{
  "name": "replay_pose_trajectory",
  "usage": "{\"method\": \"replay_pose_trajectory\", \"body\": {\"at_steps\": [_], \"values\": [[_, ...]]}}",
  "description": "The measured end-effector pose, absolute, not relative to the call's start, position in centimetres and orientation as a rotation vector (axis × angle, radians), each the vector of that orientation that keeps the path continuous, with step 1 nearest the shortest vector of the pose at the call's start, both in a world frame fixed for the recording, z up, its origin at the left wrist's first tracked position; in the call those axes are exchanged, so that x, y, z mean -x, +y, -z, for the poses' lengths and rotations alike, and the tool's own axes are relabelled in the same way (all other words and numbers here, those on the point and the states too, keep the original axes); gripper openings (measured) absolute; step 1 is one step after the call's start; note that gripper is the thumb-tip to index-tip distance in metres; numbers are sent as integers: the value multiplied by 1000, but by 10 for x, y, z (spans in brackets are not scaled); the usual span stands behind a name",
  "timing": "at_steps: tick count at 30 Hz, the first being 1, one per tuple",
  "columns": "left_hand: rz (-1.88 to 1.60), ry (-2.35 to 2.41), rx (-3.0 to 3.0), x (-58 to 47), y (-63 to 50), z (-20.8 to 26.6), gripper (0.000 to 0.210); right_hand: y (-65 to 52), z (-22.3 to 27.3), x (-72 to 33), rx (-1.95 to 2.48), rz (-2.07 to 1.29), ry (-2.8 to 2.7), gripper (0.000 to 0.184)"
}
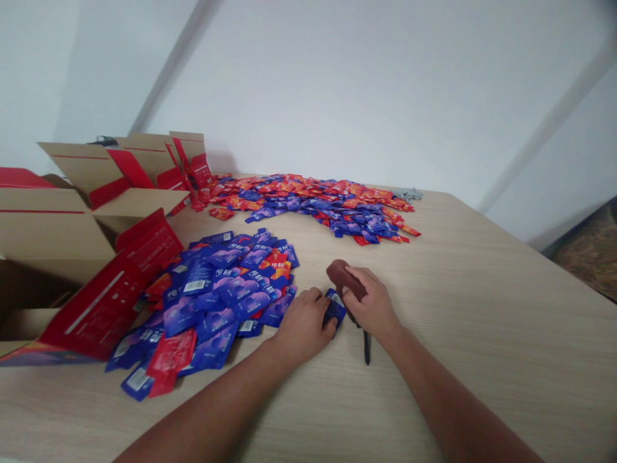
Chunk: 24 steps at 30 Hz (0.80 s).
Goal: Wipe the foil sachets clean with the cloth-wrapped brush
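Note:
My left hand (307, 321) is closed on a small blue sachet (336, 308) low over the wooden table, its fingers along the sachet's left side. Just to the right, my right hand (371, 302) wraps round a soft-looking, dark reddish-brown object (341, 275) whose kind I cannot make out. A thin black strip (367, 350) shows below that hand; where it joins is hidden. The brown object's lower edge comes close to the sachet, and I cannot tell whether they touch. Left of my left hand spreads a pile of blue and red sachets (231, 283), mostly blue.
Open cardboard boxes with red flaps (116, 302) stand along the left side. A long heap of red and blue sachets (328, 199) runs along the back, with a grey crumpled cloth-like thing (407, 193) at its right end. Behind the table (482, 308) is a white wall.

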<state>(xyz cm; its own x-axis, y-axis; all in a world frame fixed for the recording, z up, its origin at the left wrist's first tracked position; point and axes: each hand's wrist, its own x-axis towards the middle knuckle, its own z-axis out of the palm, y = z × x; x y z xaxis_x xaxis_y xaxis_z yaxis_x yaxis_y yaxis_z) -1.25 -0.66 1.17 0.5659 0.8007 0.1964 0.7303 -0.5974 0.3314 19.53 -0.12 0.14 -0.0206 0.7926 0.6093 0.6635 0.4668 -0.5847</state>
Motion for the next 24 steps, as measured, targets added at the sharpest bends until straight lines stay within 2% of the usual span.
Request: {"method": "replay_pose_trajectory", "body": {"at_steps": [6, 10, 24], "values": [[-535, 1252, -2567, 12, -5, -8, 35, 2, 9, -194, 1330, -311, -1982, 51], [-523, 1250, -2573, 12, -5, -9, 29, 8, 16, -199, 1467, -278, -2008, 52], [-528, 1246, -2563, 12, -6, -11, 31, 6, 14, -198, 1439, -298, -1952, 56]]}}
